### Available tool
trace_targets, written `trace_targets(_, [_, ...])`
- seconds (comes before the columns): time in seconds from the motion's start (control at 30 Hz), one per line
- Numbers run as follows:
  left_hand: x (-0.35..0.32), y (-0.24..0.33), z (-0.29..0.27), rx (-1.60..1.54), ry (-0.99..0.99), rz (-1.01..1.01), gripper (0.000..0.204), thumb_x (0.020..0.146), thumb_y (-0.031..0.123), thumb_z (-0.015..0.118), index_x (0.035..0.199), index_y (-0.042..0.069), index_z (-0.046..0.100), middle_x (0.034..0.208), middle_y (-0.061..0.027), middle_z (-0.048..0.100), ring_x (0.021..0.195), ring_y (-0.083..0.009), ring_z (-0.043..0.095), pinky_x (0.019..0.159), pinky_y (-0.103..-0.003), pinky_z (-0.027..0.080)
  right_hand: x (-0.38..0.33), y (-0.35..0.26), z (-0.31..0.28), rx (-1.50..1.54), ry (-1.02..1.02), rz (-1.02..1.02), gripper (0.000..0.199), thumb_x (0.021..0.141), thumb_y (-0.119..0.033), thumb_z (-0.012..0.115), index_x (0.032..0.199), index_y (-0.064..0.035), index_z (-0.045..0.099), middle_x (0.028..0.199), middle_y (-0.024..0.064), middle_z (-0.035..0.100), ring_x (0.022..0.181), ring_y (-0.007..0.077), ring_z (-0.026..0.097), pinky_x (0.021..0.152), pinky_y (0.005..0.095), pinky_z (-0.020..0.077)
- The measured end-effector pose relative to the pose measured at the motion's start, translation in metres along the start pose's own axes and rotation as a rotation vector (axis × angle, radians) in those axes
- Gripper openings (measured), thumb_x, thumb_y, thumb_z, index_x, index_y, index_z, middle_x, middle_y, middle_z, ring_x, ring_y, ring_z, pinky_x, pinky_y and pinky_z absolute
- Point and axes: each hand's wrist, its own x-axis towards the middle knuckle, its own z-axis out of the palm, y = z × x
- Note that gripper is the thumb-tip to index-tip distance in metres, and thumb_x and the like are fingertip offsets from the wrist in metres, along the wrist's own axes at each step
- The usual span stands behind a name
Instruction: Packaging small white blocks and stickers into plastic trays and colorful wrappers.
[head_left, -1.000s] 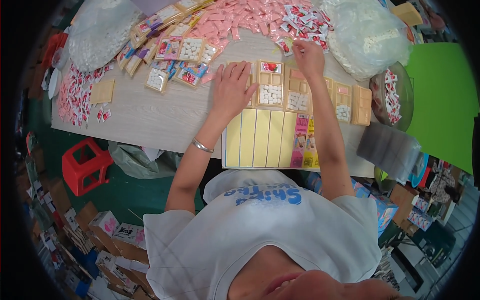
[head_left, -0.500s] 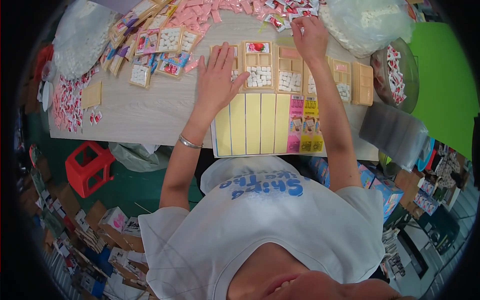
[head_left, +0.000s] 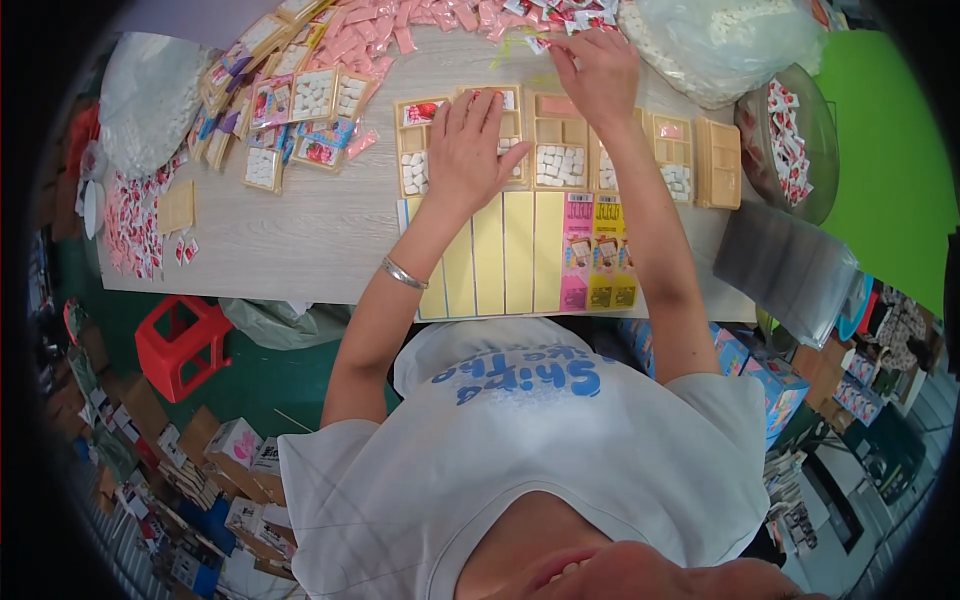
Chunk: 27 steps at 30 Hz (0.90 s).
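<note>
Head view: left hand (head_left: 470,150) flat across tray row (head_left: 560,150).

White short-sleeved T-shirt (head_left: 520,450) with blue lettering; thin silver bracelet (head_left: 404,273) on left wrist.

Tan trays (head_left: 560,125); yellow cards (head_left: 500,255); red stool (head_left: 185,345).

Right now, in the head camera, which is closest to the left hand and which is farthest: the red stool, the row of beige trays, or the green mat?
1. Row of beige trays, under the left hand.
2. Red stool, lower left, on the floor.
3. Green mat, far right.
</note>
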Motion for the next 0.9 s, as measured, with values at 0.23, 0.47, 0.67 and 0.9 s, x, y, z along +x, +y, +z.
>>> trace_targets(0.23, [0.0, 0.004, 0.0, -0.029, -0.025, 0.019, 0.073, 0.092, 0.046, 0.066, 0.147, 0.002, 0.046, 0.148, -0.0133, 0.048, 0.138, -0.0296, 0.042, 0.115, -0.051, 0.028, -0.054, -0.012, -0.039, -0.065, -0.272, -0.019, 0.008, 0.08, -0.023, 0.079, 0.085, -0.0168, 0.078, 0.078, -0.0023, 0.065, 0.084, 0.0181, 0.063, 0.076, 0.0371, 0.0424])
trace_targets(0.47, [0.015, 0.03, 0.006, -0.148, 0.051, 0.103, 0.065, 0.089, 0.045, 0.069, 0.135, 0.0, 0.057, 0.135, -0.011, 0.057, 0.128, -0.0292, 0.049, 0.112, -0.05, 0.032, -0.06, -0.019, -0.048, 0.054, -0.274, 0.065, 0.016, 0.084, -0.022, 0.076, 0.097, -0.013, 0.077, 0.08, 0.0038, 0.066, 0.083, 0.0228, 0.063, 0.076, 0.0403, 0.0469])
trace_targets(0.67, [0.029, 0.058, 0.021, -0.099, -0.055, 0.098, 0.061, 0.091, 0.046, 0.065, 0.133, 0.002, 0.059, 0.136, -0.0096, 0.056, 0.129, -0.0281, 0.047, 0.113, -0.051, 0.03, -0.014, 0.022, -0.023, -0.149, -0.148, 0.24, 0.027, 0.087, -0.035, 0.074, 0.097, -0.0099, 0.076, 0.089, 0.0084, 0.07, 0.084, 0.0304, 0.068, 0.075, 0.0418, 0.0547])
trace_targets(0.9, [0.025, 0.064, 0.013, -0.042, -0.022, 0.066, 0.067, 0.089, 0.049, 0.067, 0.137, 0.003, 0.057, 0.141, -0.0099, 0.054, 0.135, -0.029, 0.044, 0.116, -0.056, 0.025, -0.024, 0.034, -0.022, 0.035, -0.097, 0.351, 0.02, 0.087, -0.027, 0.075, 0.091, -0.0076, 0.074, 0.088, 0.009, 0.07, 0.088, 0.0274, 0.068, 0.077, 0.0386, 0.0544])
